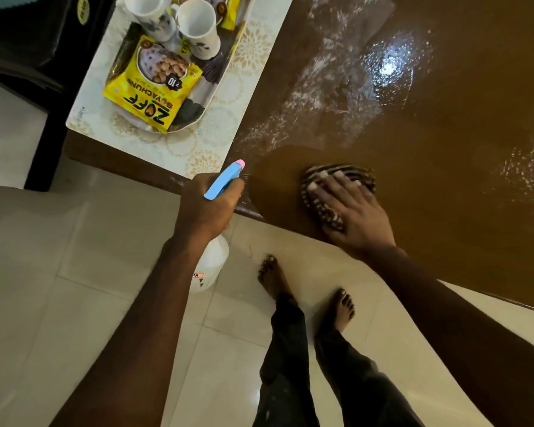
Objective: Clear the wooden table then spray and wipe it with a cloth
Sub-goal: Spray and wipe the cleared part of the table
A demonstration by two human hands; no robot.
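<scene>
Setting: a home interior. Evidence: a polished wooden table point(444, 134). Just beyond the left hand point(210, 204) gripping the spray bottle point(225, 180), a patterned mat point(228, 97) carries a tray point(198, 94) with two mugs point(198, 29) and snack packets point(151, 90). Cream floor tiles point(74, 257) lie below the grip, with bare feet point(272, 275) on them. A dark plastic chair point(28, 41) stands far left of it.

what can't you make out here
Head view:
- Bottle: label too small to read; left hand hides the trigger.
- Cloth: middle covered by right hand.
- Tray: far end cut by the top edge.
- Table: extent cut by the right edge.
</scene>
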